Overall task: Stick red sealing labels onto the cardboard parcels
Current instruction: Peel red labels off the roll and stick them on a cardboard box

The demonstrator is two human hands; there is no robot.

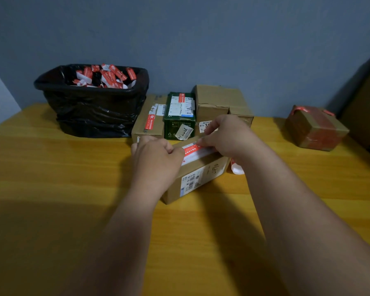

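**Label held across the near parcel**

Hands meet over a brown cardboard parcel (198, 174) near the middle of the yellow wooden worktop (51, 178). The red-and-white sealing label (193, 150) lies along its top, long axis running from lower left up to the right. The left hand (156, 161) pinches the label's left end with closed fingers; the right hand (226, 135) pinches the right end.

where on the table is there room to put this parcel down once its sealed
Bare tabletop lies in front of the black bin, and more between the right hand and the taped box. The stacked parcels behind the held parcel are crowded.
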